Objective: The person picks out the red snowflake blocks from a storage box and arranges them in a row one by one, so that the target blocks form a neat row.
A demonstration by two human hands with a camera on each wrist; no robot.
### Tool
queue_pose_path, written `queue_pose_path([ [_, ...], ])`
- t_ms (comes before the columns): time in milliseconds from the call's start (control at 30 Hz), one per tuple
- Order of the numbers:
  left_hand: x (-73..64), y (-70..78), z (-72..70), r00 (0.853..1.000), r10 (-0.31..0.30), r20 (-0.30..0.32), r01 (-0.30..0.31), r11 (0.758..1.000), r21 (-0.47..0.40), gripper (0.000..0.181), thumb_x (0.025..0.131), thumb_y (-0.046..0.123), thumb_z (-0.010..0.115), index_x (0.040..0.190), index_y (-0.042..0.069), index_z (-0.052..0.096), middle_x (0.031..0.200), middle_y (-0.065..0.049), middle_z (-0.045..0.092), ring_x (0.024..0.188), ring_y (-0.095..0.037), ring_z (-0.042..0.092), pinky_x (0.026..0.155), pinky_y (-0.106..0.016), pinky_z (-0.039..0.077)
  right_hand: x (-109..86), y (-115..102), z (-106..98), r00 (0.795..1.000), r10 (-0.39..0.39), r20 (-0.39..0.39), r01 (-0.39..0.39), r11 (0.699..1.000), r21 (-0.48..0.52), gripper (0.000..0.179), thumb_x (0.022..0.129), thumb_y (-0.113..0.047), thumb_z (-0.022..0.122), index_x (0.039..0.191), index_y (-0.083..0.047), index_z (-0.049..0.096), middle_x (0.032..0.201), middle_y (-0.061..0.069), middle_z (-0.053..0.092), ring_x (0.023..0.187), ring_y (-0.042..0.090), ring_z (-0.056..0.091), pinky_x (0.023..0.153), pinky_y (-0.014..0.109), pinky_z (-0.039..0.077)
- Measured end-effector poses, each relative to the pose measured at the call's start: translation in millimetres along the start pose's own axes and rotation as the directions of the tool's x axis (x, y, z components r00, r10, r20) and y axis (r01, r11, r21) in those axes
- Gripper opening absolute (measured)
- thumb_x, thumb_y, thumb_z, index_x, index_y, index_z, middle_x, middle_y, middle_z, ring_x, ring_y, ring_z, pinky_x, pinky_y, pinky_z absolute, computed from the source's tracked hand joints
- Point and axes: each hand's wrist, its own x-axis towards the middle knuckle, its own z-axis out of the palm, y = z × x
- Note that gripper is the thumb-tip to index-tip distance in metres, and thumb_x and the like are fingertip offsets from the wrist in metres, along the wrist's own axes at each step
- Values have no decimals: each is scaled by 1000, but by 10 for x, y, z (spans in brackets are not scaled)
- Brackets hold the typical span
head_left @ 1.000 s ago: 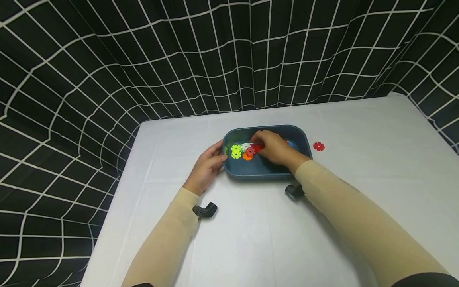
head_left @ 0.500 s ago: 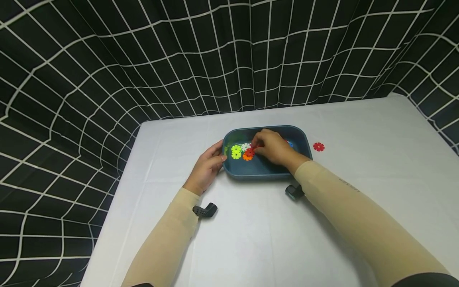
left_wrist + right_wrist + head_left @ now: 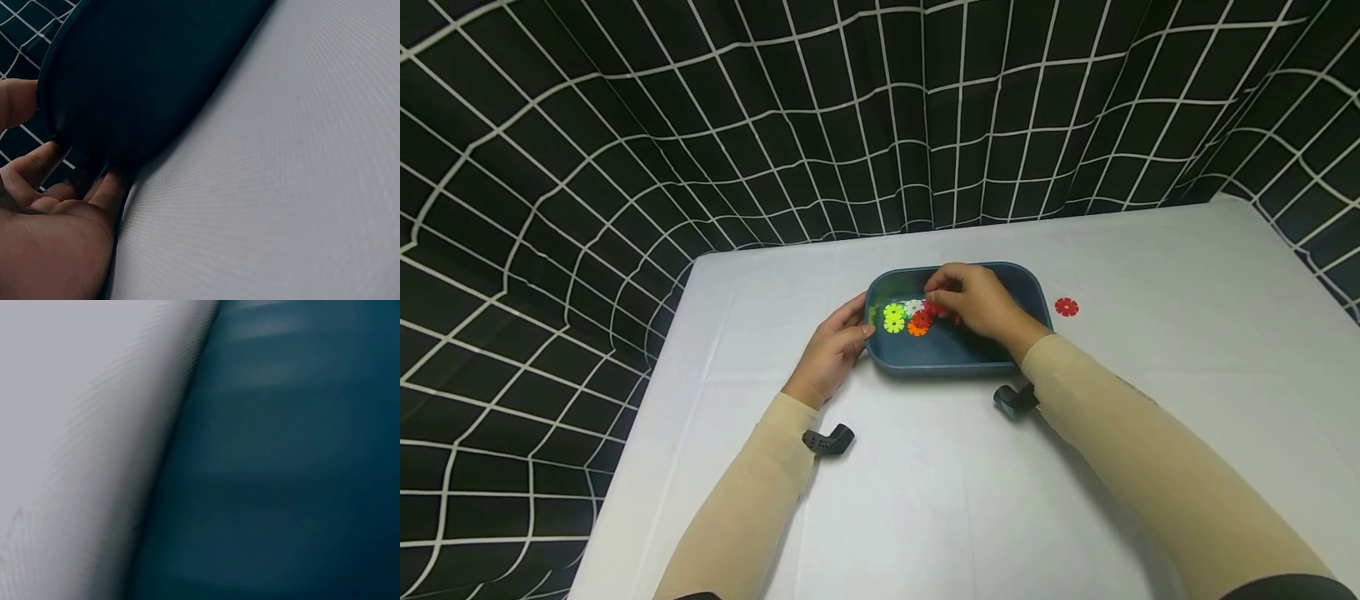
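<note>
In the head view my left hand (image 3: 835, 346) grips the left end of a dark blue-green plastic tray (image 3: 951, 368), thumb at the rim. The left wrist view shows the fingers (image 3: 109, 190) against the tray's outer wall. My right hand (image 3: 977, 304) is inside the tray, fingers curled, with red toothed flower discs (image 3: 932, 308) at and below the fingertips; it seems to pinch one, partly hidden. Beside it lie yellow-green discs (image 3: 893, 317), a white disc (image 3: 913, 307) and an orange disc (image 3: 917, 327). The right wrist view shows only the blurred tray wall (image 3: 281, 456) and cloth.
A single red disc (image 3: 1067, 307) lies on the white cloth (image 3: 1150, 333) right of the tray. Black curtains with a white grid (image 3: 850, 125) hang behind and beside the table. A small black wrist camera (image 3: 830, 439) sits on each forearm.
My right hand has shifted slightly up and back over the red discs and now covers the blue piece visible before at the tray's right. My left hand and the tray stay nearly still.
</note>
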Motion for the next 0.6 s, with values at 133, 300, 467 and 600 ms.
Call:
queue_pose_path([
  [133,-7,9,6,1000,3,-1,-3,1000,7,60,106,-3,58,164,4,46,166,-7,47,153,-21,43,120,-36,41,-18,-8,-21,1000,6,-23,-4,998,62,17,107,-13,73,121,-4,75,96,13,73,83,30,70,66,34,58],
  [300,-12,9,0,1000,7,2,-7,1000,9,61,105,-2,60,165,3,45,166,-8,47,154,-23,42,120,-36,41,-23,-7,-46,999,7,-44,-2,991,131,20,107,-12,72,125,-5,75,103,13,74,90,30,72,71,33,59],
  [467,-2,-2,-8,1000,10,8,-10,1000,1,61,105,-3,59,164,3,45,166,-9,46,153,-24,42,121,-38,40,-49,-28,-69,999,21,-27,-15,979,202,25,107,-9,72,131,-5,72,110,16,75,96,30,74,81,34,62],
  [600,4,-8,-12,1000,6,7,-6,1000,-7,61,105,-4,58,164,3,46,166,-9,46,153,-24,43,121,-37,40,-81,-58,-93,999,21,-25,-15,970,245,28,106,-8,72,134,-4,70,113,16,75,100,32,75,89,33,62],
])
